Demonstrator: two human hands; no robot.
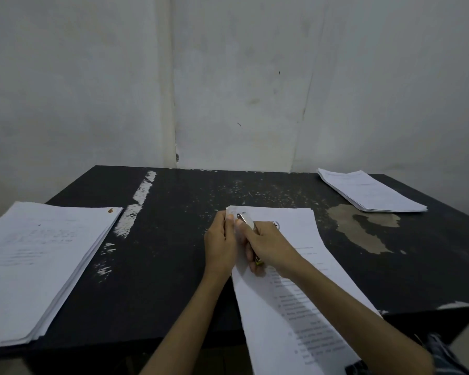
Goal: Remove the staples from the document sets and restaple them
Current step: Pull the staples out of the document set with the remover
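A white document set (290,269) lies in front of me on the black table (173,239), its lower end hanging over the near edge. My left hand (220,246) pinches the set's top left corner. My right hand (268,247) grips a small metal stapler (246,220), whose silver nose sits at that same corner, right beside my left fingers. The stapler's rear end pokes out below my right palm. The corner itself is mostly hidden by my fingers.
A thick stack of papers (35,266) lies at the left table edge, with a rusty mark at its top right corner. Another paper stack (368,193) rests at the far right. A white wall stands close behind the table.
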